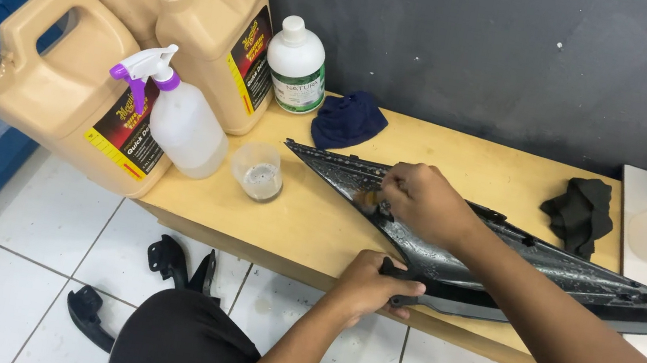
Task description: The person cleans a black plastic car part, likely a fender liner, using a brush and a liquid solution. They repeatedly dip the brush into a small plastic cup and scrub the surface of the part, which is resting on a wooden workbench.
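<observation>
Right grip [417, 199] rubs black panel [553, 272] beside tan jugs [68, 86].

Bright, even overhead light; soft short shadows fall toward six o'clock under the bench [289, 228]. Wet glare speckles the black panel [504, 255]. Sharp focus, slight edge stretching.

wooden bench [308, 223], jugs [67, 91], black panel [504, 255], cloths [349, 119]

This looked like a small vehicle-detailing workshop. Large tan jugs [64, 81] of cleaning fluid, a spray bottle [180, 121] and dark rags [579, 213] stood along a low wooden surface [308, 223] against a dark grey wall [494, 52]. A wet black plastic body panel [520, 263] lay across it, and more black parts [178, 262] sat on the white tiled floor [18, 279].
</observation>
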